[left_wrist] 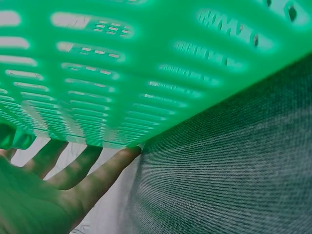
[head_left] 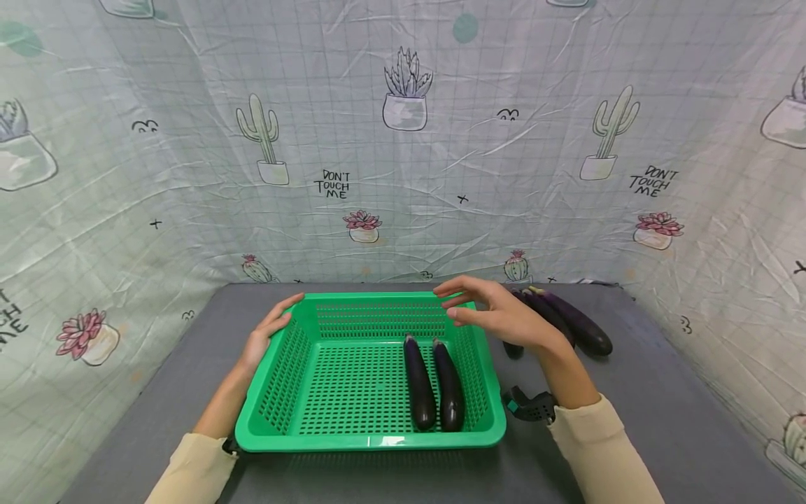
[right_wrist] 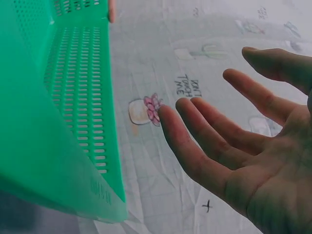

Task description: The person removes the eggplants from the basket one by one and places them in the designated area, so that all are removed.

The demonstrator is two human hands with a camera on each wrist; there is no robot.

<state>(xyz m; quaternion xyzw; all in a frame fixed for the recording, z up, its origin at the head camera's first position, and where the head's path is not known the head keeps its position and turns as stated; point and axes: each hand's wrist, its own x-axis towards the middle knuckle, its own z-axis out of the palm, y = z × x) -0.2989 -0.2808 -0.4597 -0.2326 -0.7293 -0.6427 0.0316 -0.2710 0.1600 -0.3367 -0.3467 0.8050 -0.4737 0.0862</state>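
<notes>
A green slotted plastic basket [head_left: 371, 441] stands on the grey table with two dark eggplants inside, one eggplant [head_left: 418, 385] left of the other eggplant [head_left: 450, 392]. My left hand [head_left: 261, 339] lies along the basket's left side, and the left wrist view shows its fingers [left_wrist: 105, 178] stretched out against the slotted wall. Over the far right corner of the basket hovers my right hand [head_left: 500, 315]. Its fingers [right_wrist: 195, 156] are spread and slightly bent, holding nothing, apart from the basket wall in the right wrist view.
More eggplants [head_left: 582, 325] lie on the table [head_left: 636, 406] to the right of the basket, partly hidden behind my right hand. A pale curtain [head_left: 466, 231] printed with cacti hangs behind the table and along both sides.
</notes>
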